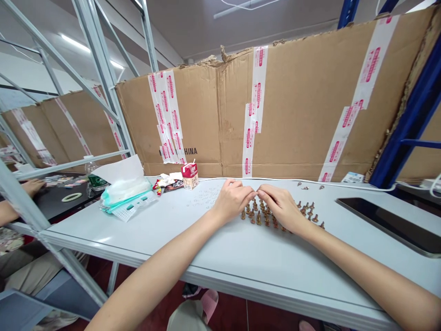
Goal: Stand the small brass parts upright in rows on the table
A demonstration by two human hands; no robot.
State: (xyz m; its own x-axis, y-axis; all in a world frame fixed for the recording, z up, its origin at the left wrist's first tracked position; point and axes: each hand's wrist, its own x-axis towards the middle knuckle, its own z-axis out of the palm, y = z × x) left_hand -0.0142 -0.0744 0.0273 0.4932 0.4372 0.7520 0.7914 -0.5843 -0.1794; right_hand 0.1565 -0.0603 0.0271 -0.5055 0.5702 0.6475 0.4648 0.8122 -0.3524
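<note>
Several small brass-coloured threaded studs [265, 217] stand in loose rows on a white tabletop [213, 243]. My left hand [232, 200] and my right hand [280, 207] rest side by side at the far end of the rows, fingers curled downward and fingertips almost meeting. The fingers hide whatever lies beneath them, so I cannot tell if either hand grips a stud. A few more small metal parts [305, 187] lie farther back, beyond my right hand.
A black tablet [386, 225] lies at the right. A tissue pack [124, 186], a small drink carton [190, 176] and snack wrappers [168, 185] stand at the back left. Taped cardboard [303, 105] walls the back. A co-worker's hand [32, 186] rests on a dark table beyond a metal shelf frame [99, 64].
</note>
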